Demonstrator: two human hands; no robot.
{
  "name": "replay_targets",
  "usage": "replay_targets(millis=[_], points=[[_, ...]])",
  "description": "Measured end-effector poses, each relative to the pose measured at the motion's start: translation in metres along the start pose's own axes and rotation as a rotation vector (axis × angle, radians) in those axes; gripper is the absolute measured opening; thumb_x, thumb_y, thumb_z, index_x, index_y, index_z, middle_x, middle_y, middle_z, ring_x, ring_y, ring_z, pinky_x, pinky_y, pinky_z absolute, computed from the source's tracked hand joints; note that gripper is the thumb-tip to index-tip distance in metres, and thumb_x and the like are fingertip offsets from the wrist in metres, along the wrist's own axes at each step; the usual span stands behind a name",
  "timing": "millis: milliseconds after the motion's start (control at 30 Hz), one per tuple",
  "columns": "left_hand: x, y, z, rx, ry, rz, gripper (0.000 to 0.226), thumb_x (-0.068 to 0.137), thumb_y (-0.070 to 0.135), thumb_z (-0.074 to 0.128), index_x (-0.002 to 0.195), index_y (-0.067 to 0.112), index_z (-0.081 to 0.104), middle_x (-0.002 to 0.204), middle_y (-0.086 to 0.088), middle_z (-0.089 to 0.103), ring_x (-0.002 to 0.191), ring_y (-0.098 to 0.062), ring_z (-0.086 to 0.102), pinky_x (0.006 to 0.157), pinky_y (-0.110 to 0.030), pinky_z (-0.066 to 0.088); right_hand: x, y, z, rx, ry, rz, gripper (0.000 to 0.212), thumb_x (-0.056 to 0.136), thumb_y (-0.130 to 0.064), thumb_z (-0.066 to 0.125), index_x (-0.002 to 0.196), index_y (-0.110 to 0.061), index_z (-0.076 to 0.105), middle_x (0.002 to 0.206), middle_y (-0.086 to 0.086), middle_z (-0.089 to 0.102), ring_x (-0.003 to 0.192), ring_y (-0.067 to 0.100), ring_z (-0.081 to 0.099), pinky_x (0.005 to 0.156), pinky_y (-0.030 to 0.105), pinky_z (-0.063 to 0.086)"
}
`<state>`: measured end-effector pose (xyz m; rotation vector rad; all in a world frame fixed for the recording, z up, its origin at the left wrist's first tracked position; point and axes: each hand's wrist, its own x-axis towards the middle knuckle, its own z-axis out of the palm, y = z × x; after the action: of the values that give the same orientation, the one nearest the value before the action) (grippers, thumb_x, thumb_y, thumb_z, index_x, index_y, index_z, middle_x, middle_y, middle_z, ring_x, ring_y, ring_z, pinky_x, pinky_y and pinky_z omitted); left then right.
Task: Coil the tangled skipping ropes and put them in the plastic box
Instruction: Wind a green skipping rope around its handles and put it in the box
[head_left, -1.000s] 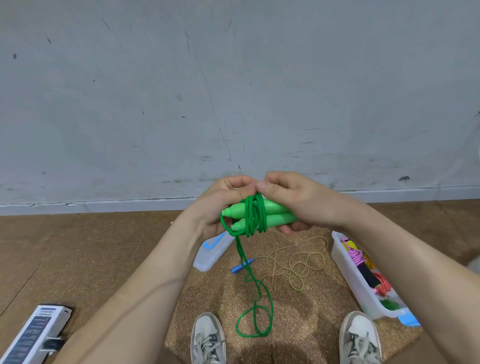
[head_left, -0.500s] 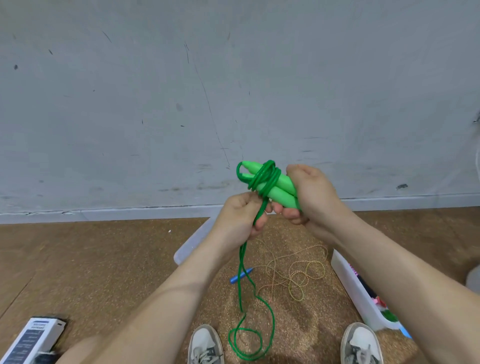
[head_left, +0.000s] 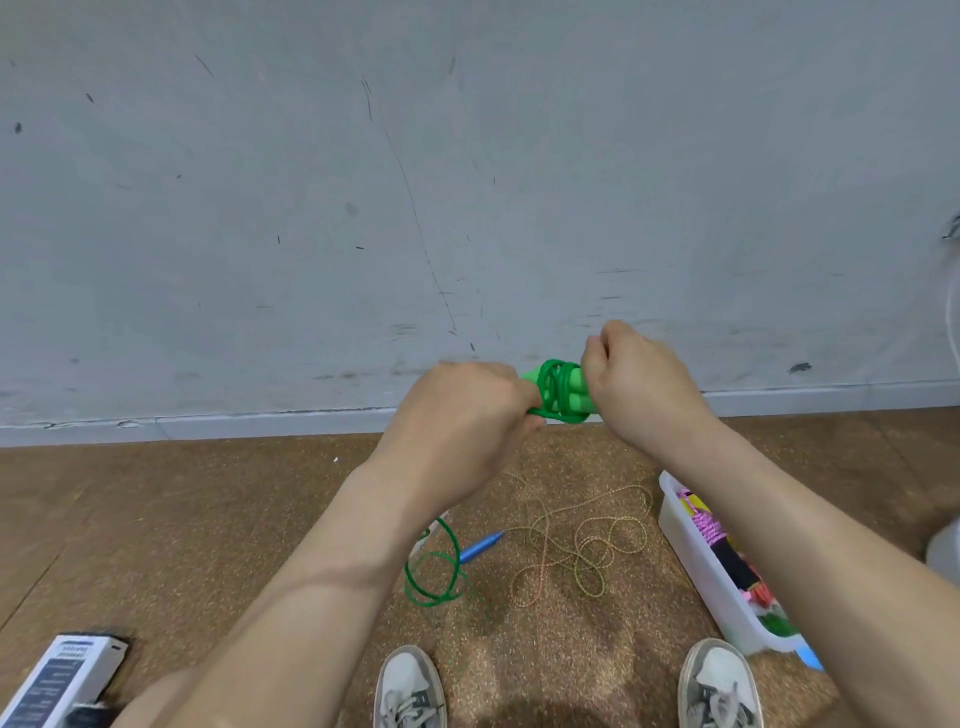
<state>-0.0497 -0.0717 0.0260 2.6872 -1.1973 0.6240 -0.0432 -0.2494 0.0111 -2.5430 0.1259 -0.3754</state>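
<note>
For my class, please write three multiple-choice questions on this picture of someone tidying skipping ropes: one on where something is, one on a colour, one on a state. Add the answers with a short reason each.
1. Where is the plastic box?
A. On the floor by the person's right shoe
B. Against the wall on the left
C. In the left hand

2. What colour are the handles held between the hands?
A. Pink
B. Green
C. Blue

3. What state is the thin speckled rope on the floor in?
A. Coiled in the box
B. Wrapped round the handles
C. Lying loose in tangled loops

Answers: 1 A, the box sits on the floor just beyond that shoe. 2 B, the handles, with green rope wound round them, show between the left hand and right hand. 3 C, it sprawls uncoiled between shoes and wall.
</note>
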Motion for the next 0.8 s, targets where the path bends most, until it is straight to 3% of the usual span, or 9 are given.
replay_targets(millis=[133,300,400,433,500,567,667,733,800], points=[[0.001,-0.005,-0.006,-0.158,-0.019,-0.047,0.023,0.091,0.039,0.057,0.095,0.023,0.073,0.079,0.000,0.063,0.079,-0.023,0.059,0.065,-0.032,0.040,-0.006,-0.009,0.000,-0.177,-0.066,-0.109,0.027,0.095,-0.033,0.044,0.078,-0.013,0.045,0.073,0.009,0.052,0.076,0.034,0.051,0.061,0.035,0.034],[-0.005,-0.022,0.001,-0.457,-0.059,-0.174,0.021,0.084,0.035,0.062,0.090,0.020,0.075,0.078,0.001,0.065,0.075,-0.013,0.060,0.071,-0.034,0.046,-0.018,-0.021,-0.002,-0.169,-0.067,-0.372,0.026,0.091,-0.033,0.048,0.072,-0.015,0.047,0.063,0.004,0.051,0.070,0.033,0.053,0.056,0.035,0.034],[-0.008,-0.025,0.006,-0.799,-0.123,-0.313,0.013,0.085,0.014,0.068,0.096,0.014,0.076,0.081,0.010,0.072,0.081,-0.001,0.066,0.078,-0.021,0.050,-0.015,-0.018,-0.006,0.004,-0.140,-0.377,0.032,0.088,-0.027,0.053,0.061,-0.015,0.042,0.053,-0.001,0.043,0.058,0.023,0.045,0.053,0.036,0.030],[-0.009,-0.024,0.009,-0.938,-0.155,-0.356,0.015,0.086,0.009,0.066,0.098,0.007,0.074,0.076,0.012,0.072,0.076,0.002,0.065,0.074,-0.017,0.050,-0.013,-0.017,-0.007,0.072,-0.172,-0.375,0.034,0.087,-0.024,0.055,0.058,-0.015,0.041,0.050,-0.002,0.040,0.054,0.018,0.041,0.053,0.036,0.030],[-0.012,-0.023,0.014,-1.223,-0.242,-0.450,0.014,0.087,0.008,0.065,0.093,-0.003,0.072,0.058,0.010,0.064,0.052,0.003,0.054,0.054,-0.010,0.042,-0.013,-0.019,-0.008,0.212,-0.236,-0.367,0.038,0.086,-0.017,0.057,0.053,-0.016,0.037,0.048,-0.005,0.034,0.050,0.011,0.034,0.051,0.035,0.029],[-0.017,-0.024,0.025,-1.494,-0.312,-0.532,0.011,0.074,0.016,0.075,0.073,0.006,0.073,0.050,0.005,0.055,0.042,-0.002,0.037,0.042,-0.013,0.028,-0.017,-0.023,-0.005,0.373,-0.313,-0.322,0.044,0.086,-0.008,0.058,0.050,-0.019,0.034,0.046,-0.010,0.028,0.045,0.005,0.028,0.046,0.029,0.026],[-0.020,-0.018,0.041,-1.770,-0.307,-0.646,0.025,0.052,0.023,0.085,0.060,0.010,0.066,0.054,-0.005,0.054,0.049,-0.013,0.043,0.050,-0.024,0.031,-0.021,-0.027,-0.004,0.641,-0.435,-0.159,0.044,0.091,-0.004,0.053,0.053,-0.019,0.035,0.046,-0.005,0.028,0.037,0.008,0.026,0.038,0.018,0.021],[-0.019,-0.007,0.047,-1.871,-0.297,-0.786,0.011,0.056,0.011,0.069,0.055,0.011,0.059,0.050,-0.003,0.049,0.046,-0.013,0.042,0.050,-0.023,0.032,-0.022,-0.028,-0.008,0.814,-0.467,-0.046,0.042,0.094,-0.006,0.049,0.056,-0.018,0.037,0.046,0.000,0.030,0.031,0.009,0.026,0.037,0.012,0.022],[-0.016,0.008,0.049,-1.860,-0.365,-0.860,0.023,0.081,0.010,0.048,0.058,0.013,0.052,0.044,0.003,0.039,0.038,-0.007,0.032,0.042,-0.019,0.020,-0.022,-0.030,-0.011,1.007,-0.458,0.043,0.040,0.095,-0.006,0.046,0.057,-0.017,0.037,0.043,-0.001,0.030,0.028,0.009,0.025,0.035,0.010,0.022]])
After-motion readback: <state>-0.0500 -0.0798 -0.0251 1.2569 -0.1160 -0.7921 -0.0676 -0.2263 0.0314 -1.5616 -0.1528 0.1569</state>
